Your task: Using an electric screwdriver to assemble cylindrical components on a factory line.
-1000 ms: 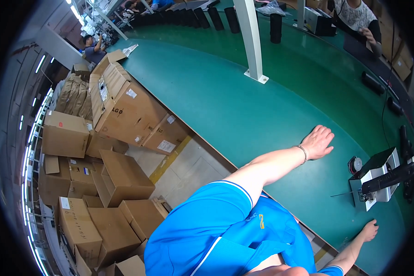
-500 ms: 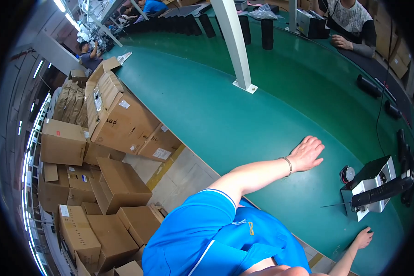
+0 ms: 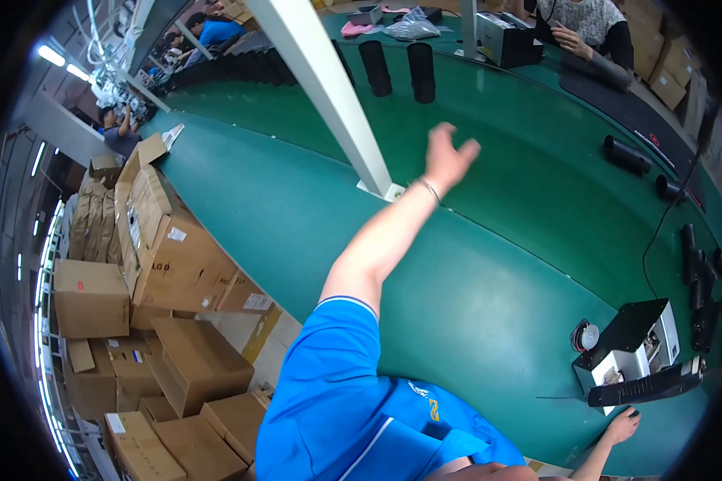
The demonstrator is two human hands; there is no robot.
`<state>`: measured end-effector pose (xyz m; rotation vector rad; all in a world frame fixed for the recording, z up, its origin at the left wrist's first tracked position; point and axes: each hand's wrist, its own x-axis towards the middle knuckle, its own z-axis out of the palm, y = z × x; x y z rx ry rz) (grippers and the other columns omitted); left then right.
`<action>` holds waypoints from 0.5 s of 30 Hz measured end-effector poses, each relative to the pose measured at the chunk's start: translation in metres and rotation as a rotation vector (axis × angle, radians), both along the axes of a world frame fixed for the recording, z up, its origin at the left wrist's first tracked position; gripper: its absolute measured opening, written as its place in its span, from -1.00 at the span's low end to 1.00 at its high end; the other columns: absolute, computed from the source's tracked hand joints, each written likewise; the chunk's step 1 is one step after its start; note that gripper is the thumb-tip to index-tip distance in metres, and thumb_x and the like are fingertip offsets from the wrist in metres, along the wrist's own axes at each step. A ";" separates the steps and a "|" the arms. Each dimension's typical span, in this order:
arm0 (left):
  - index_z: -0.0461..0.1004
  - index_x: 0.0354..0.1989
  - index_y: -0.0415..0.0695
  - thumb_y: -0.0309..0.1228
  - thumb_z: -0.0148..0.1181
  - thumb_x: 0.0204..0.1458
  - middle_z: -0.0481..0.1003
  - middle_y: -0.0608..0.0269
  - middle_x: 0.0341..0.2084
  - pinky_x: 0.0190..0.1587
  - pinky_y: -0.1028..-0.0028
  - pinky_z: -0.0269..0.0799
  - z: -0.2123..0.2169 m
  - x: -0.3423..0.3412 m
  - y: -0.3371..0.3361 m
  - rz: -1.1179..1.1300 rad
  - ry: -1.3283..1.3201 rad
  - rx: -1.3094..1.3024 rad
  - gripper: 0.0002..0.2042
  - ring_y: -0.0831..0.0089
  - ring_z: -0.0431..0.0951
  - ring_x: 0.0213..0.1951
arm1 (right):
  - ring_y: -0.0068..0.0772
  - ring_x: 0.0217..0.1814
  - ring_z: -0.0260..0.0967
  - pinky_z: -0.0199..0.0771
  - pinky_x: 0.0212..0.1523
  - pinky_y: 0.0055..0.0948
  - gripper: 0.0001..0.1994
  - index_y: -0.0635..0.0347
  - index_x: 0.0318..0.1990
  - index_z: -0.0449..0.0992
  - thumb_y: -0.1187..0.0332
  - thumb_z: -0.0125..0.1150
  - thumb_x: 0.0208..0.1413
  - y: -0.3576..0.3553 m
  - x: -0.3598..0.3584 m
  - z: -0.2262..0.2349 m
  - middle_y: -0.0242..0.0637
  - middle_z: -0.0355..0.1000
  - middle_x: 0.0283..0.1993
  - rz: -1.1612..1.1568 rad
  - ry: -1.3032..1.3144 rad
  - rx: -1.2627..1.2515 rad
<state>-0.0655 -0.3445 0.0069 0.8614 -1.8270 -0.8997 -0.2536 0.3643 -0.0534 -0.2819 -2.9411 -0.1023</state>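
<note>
My left hand [image 3: 449,158] reaches over the dark green strip past the white post, holding nothing, thumb and fingers apart. Closest beyond its fingertips stand two black cylinders [image 3: 422,74], which it does not touch. At the lower right, my right hand [image 3: 622,426] is low over the table, fingers loosely stretched and nothing visible in them. Beside it stands an open-fronted black and silver metal box [image 3: 627,341]; whether the fingers touch it cannot be made out. A long black ribbed tool with a thin rod [image 3: 642,386] crosses in front of the box. A round silver part [image 3: 586,336] lies left of it.
A white post [image 3: 329,96] rises from the green table [image 3: 265,200]. More black tubes [image 3: 626,155] lie at the right, under a dangling cable [image 3: 646,248]. Across the table a person [image 3: 590,40] sits by another metal box [image 3: 509,40]. Cardboard boxes [image 3: 180,264] crowd the left.
My left hand has lifted off the near table surface and swung forward and left toward the black cylinders. My right hand has drawn close to the metal box. The whole view has shifted.
</note>
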 end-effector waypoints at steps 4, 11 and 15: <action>0.10 0.01 -0.46 -0.16 0.32 -0.35 0.24 -0.22 -0.10 -0.01 0.31 0.26 0.001 -0.013 -0.109 0.340 -0.049 0.049 -0.20 0.01 0.32 -0.08 | -0.01 0.01 0.23 0.17 0.06 -0.27 -0.53 0.20 0.03 0.28 0.08 -0.21 0.06 -0.055 0.017 0.027 -0.04 0.29 0.00 0.159 -0.064 -0.165; 0.00 0.07 -0.46 -0.15 0.40 -0.45 0.19 -0.24 -0.04 0.04 0.31 0.22 -0.007 -0.050 -0.174 0.301 -0.099 0.091 -0.05 0.01 0.27 -0.02 | -0.06 0.02 0.23 0.16 0.08 -0.29 -0.55 0.23 0.01 0.28 0.14 -0.13 0.03 -0.148 0.027 0.066 -0.06 0.29 0.00 0.402 -0.193 -0.421; 0.07 0.02 -0.43 -0.16 0.39 -0.44 0.30 -0.18 -0.15 -0.07 0.37 0.31 -0.021 -0.065 -0.202 0.365 -0.022 0.028 -0.13 0.09 0.38 -0.14 | -0.09 0.03 0.23 0.16 0.09 -0.31 -0.56 0.24 0.00 0.29 0.18 -0.09 0.01 -0.174 0.026 0.079 -0.07 0.29 0.00 0.557 -0.299 -0.584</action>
